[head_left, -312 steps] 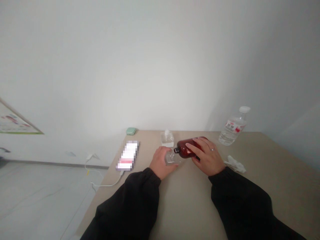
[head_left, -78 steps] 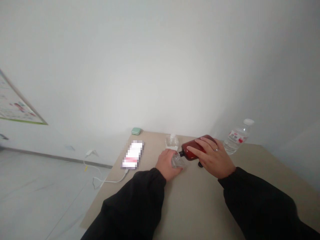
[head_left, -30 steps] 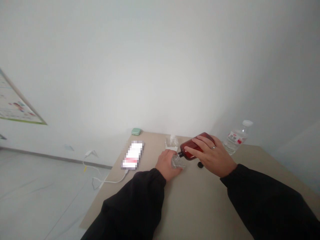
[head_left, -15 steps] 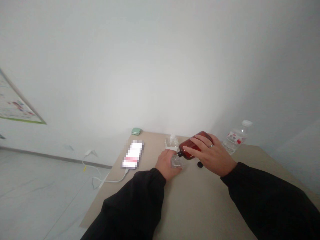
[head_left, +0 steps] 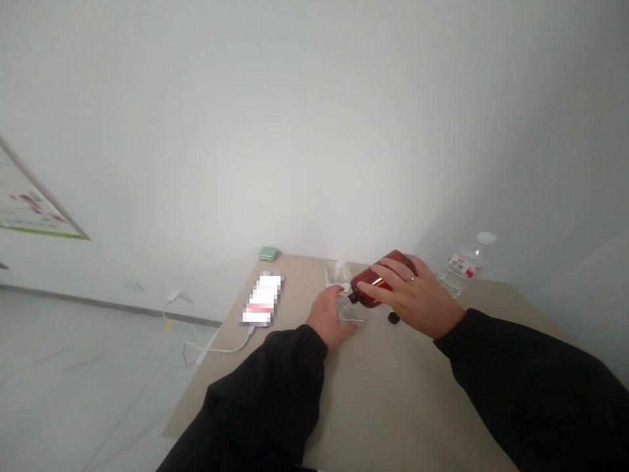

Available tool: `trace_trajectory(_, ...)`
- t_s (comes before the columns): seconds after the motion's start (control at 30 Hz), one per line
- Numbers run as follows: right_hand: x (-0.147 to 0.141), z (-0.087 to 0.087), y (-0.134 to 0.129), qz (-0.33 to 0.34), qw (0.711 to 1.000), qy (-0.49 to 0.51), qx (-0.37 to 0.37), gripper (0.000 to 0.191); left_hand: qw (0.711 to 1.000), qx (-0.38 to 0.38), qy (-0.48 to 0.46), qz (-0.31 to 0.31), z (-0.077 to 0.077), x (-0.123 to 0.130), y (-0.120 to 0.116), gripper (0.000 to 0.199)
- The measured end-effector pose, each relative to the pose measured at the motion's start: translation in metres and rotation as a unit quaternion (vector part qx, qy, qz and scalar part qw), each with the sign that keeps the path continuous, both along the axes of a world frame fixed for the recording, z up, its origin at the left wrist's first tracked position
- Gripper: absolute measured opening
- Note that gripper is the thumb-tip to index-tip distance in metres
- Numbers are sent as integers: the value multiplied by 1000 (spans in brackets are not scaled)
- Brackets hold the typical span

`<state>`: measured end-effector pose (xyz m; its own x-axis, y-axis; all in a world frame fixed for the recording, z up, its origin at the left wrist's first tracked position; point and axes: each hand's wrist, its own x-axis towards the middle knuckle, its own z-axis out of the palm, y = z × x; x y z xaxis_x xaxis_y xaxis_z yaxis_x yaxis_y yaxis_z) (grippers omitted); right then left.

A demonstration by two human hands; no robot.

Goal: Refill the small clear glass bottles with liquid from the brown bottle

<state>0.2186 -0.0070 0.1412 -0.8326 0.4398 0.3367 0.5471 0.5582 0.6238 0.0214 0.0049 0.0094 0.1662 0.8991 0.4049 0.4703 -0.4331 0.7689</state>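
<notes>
My right hand (head_left: pixel 417 298) is wrapped round a reddish-brown bottle (head_left: pixel 376 275), which is tipped with its dark neck pointing down and to the left. Under the neck stands a small clear square container (head_left: pixel 350 311), and my left hand (head_left: pixel 330 318) grips its left side. The bottle's mouth is at the container's top rim; whether liquid flows is too small to make out. A black cap (head_left: pixel 394 318) lies on the table below my right hand. Just behind the container is a clear packet or box with something white (head_left: pixel 338 272) in it.
A clear water bottle (head_left: pixel 462 265) with a white cap stands at the right, near the wall. On the left of the beige table (head_left: pixel 383 406) lie a phone (head_left: pixel 263 299) with a white cable (head_left: pixel 221 351) and a small green case (head_left: pixel 268 254) at the back edge.
The view has shifted slightly. My right hand still tilts the bottle over the container, and my left hand keeps its hold; little else differs.
</notes>
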Motion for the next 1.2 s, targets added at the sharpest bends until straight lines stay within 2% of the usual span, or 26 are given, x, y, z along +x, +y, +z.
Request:
trace_trajectory(0.17,-6,6,-2,11,1000,-1,2,38,999,-15,-28,-2,-1,0,0,85)
trace_trajectory(0.43,-13,13,-3,-1,999,-36,-8,34,999,-7,-39,-11,4,-1,-3,83)
trace_trajectory(1.0,-27,24,-4,19,997,-77,-9,32,998,-15,-53,-11,1,-4,-1,85)
trace_trajectory(1.2,-35,29,-6,31,994,-101,-6,31,999,-17,-48,-12,9,-5,-5,78)
